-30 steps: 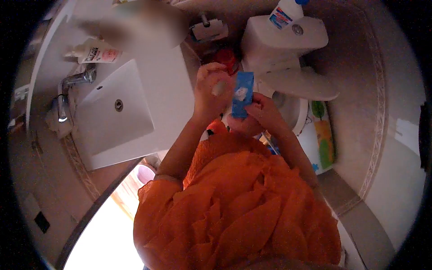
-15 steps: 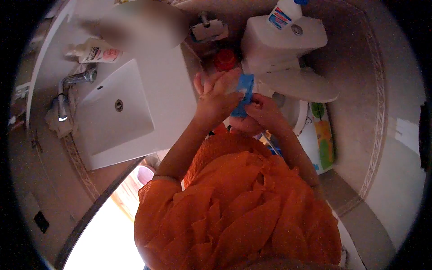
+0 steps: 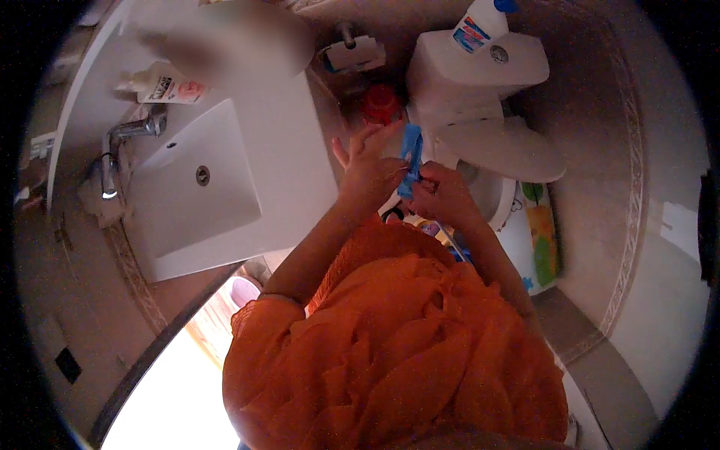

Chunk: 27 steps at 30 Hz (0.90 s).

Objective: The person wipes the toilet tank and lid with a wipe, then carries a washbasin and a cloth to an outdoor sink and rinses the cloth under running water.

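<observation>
A narrow blue packet (image 3: 411, 146), seemingly thin and flexible, is upright between my two hands. My left hand (image 3: 367, 172) pinches its left side around the middle, with the other fingers spread up and away. On the lower right, my right hand (image 3: 448, 196) has its fingers curled closed on the packet. Something small and reddish shows by the right fingers, too blurred to name. What the packet contains is hidden.
To the left are a white sink (image 3: 199, 217), a chrome faucet (image 3: 135, 131) and a lotion-type bottle (image 3: 169, 86). Ahead right stands a toilet (image 3: 480, 71) with its lid raised and a blue-capped bottle (image 3: 480, 26) on the tank. A red object (image 3: 381, 103) sits behind the hands.
The packet has turned and looks narrower. My right hand has risen closer around its lower part, and my left hand has shifted slightly to the right.
</observation>
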Each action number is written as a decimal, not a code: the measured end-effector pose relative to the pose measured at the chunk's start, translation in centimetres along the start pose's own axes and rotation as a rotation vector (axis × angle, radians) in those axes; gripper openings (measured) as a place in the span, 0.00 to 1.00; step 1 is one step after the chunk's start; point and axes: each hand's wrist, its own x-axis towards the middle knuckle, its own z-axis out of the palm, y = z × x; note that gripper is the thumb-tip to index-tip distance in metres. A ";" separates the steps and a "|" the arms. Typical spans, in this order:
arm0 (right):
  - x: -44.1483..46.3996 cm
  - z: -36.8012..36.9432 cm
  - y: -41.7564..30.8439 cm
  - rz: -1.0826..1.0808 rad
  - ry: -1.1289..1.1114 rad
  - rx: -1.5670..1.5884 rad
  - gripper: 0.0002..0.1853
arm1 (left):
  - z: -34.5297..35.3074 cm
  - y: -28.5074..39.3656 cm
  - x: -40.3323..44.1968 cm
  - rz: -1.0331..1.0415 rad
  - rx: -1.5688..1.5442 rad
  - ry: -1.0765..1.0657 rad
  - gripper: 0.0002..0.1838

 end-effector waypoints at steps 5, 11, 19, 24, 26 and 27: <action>-0.2 -0.2 -0.5 -0.138 -0.007 0.023 0.11 | -1.4 -0.6 0.6 0.049 -0.082 -0.028 0.06; -0.7 0.1 -0.5 -0.191 -0.012 0.061 0.11 | -0.8 -1.0 0.4 0.125 -0.146 0.040 0.07; 0.1 0.8 -0.2 0.157 0.114 0.420 0.16 | 0.0 -0.9 0.0 0.136 -0.313 0.191 0.08; 0.8 0.9 0.1 -0.009 0.132 0.165 0.15 | 0.2 -2.0 0.0 0.022 -0.494 0.150 0.09; 1.0 1.4 0.5 -0.356 0.283 -0.122 0.15 | 0.5 -2.1 0.1 -0.246 -0.902 0.025 0.09; 1.0 1.2 0.2 -0.283 0.244 -0.085 0.15 | 0.7 -2.2 0.0 -0.385 -1.104 -0.040 0.08</action>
